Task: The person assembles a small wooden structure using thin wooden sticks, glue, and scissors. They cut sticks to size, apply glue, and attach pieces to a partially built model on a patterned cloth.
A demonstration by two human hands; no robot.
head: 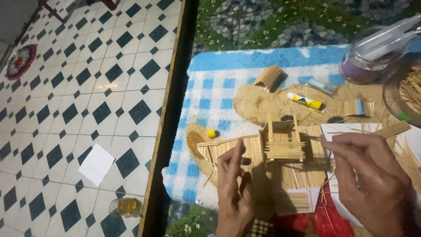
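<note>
A small model house built of thin wooden sticks (283, 145) stands on a flat base of sticks (263, 162) on a blue and white checked cloth. My left hand (234, 188) hovers just in front of the base, fingers loosely raised, nothing clearly held. My right hand (372, 175) is to the right of the model and pinches a thin stick (333, 141) that points left toward the house.
A glue tube (305, 101), its yellow cap (211, 133), a bundle of sticks (268, 78), a clear jar (372, 52) and a bowl of sticks (405, 92) lie behind. The table edge (169, 118) drops to tiled floor with a paper sheet (96, 163) and a glass (126, 207).
</note>
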